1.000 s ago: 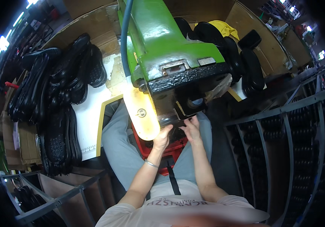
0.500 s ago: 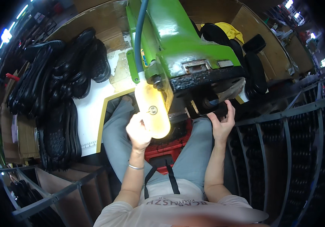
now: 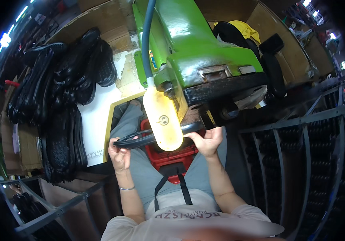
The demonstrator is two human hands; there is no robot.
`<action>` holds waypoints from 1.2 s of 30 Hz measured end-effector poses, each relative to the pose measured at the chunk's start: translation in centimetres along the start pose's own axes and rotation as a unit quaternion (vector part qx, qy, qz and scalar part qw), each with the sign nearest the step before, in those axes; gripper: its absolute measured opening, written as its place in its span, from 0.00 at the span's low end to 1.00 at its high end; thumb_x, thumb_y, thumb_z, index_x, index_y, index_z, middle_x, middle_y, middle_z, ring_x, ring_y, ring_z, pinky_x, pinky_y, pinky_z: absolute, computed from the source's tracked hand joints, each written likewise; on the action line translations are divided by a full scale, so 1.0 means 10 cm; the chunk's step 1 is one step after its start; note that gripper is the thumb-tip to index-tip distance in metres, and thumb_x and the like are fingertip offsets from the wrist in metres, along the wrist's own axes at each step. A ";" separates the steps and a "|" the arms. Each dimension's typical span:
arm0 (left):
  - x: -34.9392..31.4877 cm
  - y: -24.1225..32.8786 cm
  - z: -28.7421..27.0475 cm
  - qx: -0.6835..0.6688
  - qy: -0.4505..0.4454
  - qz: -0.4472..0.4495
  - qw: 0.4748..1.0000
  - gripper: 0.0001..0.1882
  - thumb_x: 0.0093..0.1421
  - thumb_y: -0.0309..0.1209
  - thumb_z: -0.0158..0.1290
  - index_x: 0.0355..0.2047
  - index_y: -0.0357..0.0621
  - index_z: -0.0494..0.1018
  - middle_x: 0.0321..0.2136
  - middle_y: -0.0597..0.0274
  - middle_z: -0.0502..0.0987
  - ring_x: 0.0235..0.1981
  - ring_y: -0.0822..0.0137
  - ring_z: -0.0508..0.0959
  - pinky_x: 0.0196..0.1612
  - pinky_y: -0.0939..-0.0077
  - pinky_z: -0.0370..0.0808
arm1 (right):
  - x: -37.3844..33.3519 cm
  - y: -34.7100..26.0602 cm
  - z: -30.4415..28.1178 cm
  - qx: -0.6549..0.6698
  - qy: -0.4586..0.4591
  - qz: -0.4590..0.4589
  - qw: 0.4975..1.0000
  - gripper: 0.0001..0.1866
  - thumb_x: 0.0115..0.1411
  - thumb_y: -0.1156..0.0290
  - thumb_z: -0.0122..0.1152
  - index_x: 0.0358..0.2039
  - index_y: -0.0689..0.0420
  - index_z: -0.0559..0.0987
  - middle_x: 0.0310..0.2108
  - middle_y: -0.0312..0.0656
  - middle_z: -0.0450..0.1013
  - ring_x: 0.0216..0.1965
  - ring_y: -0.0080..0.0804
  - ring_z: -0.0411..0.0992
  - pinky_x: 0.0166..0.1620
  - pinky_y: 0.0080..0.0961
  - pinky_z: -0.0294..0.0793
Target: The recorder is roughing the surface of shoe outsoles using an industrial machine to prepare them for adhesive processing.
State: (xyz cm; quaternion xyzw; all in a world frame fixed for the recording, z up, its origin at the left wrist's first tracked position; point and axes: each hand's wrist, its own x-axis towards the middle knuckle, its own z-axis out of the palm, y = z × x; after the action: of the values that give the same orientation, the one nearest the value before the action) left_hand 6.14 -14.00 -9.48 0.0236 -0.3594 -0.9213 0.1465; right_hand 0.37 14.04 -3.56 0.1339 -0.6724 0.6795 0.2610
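Black shoe sole (image 3: 140, 140) spans your lap under the green machine (image 3: 204, 52) — your left hand (image 3: 119, 154) grips one end, your right hand (image 3: 207, 140) the other — so keep it level beneath the yellow lamp (image 3: 163, 120).

I see my own body from above. I wear a light shirt with short sleeves. It has dark letters across the chest. Two thin black straps run down the front of my shirt and meet lower down. My pants are grey. My arms are bare below the sleeves. On my left wrist I wear a thin silver bracelet (image 3: 127, 188). My left hand (image 3: 119, 154) and my right hand (image 3: 208, 141) have no gloves and no rings that I can see.
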 end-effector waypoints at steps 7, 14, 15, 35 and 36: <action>0.00 -0.06 0.14 0.536 -0.111 -0.102 0.831 0.15 0.44 0.20 0.65 0.30 0.39 0.70 0.37 0.55 0.78 0.38 0.57 0.80 0.49 0.63 0.74 | 0.08 -0.03 0.05 -0.086 -0.036 -0.093 0.991 0.35 0.34 0.76 0.80 0.44 0.62 0.70 0.35 0.48 0.75 0.36 0.38 0.76 0.39 0.27 0.77; 0.11 -0.59 1.15 0.618 -0.156 0.226 0.736 0.24 0.43 0.30 0.69 0.41 0.38 0.73 0.35 0.57 0.76 0.37 0.60 0.77 0.45 0.69 0.73 | 0.05 0.09 -0.01 -0.060 -0.043 -0.065 0.995 0.32 0.36 0.75 0.79 0.43 0.61 0.73 0.38 0.48 0.76 0.36 0.37 0.76 0.40 0.28 0.77; 0.10 -0.64 1.13 0.565 -0.137 0.177 0.794 0.24 0.44 0.28 0.68 0.41 0.38 0.72 0.36 0.58 0.76 0.37 0.63 0.77 0.45 0.70 0.72 | 0.04 0.14 -0.02 -0.022 -0.042 -0.036 0.998 0.32 0.36 0.75 0.79 0.43 0.61 0.73 0.38 0.48 0.76 0.37 0.35 0.76 0.41 0.27 0.77; 0.07 -0.97 0.99 0.299 -0.122 0.089 0.942 0.28 0.43 0.21 0.69 0.42 0.37 0.66 0.35 0.59 0.75 0.37 0.66 0.78 0.45 0.72 0.76 | 0.09 0.25 -1.13 -0.047 0.147 0.066 0.986 0.23 0.48 0.76 0.72 0.40 0.59 0.69 0.36 0.35 0.65 0.37 0.23 0.65 0.44 0.19 0.65; 0.07 -0.91 0.96 0.268 -0.110 0.065 0.955 0.32 0.42 0.19 0.69 0.46 0.36 0.65 0.37 0.58 0.75 0.40 0.64 0.77 0.47 0.71 0.76 | 0.13 0.21 -1.15 -0.060 0.132 0.066 0.987 0.24 0.46 0.75 0.73 0.40 0.60 0.68 0.36 0.36 0.64 0.37 0.24 0.64 0.44 0.20 0.65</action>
State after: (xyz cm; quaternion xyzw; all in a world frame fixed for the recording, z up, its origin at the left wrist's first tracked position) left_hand 1.76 -1.53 -8.43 -0.0630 -0.6079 -0.7764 0.1538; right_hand 0.12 25.61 -5.38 -0.0172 -0.6789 0.6654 0.3099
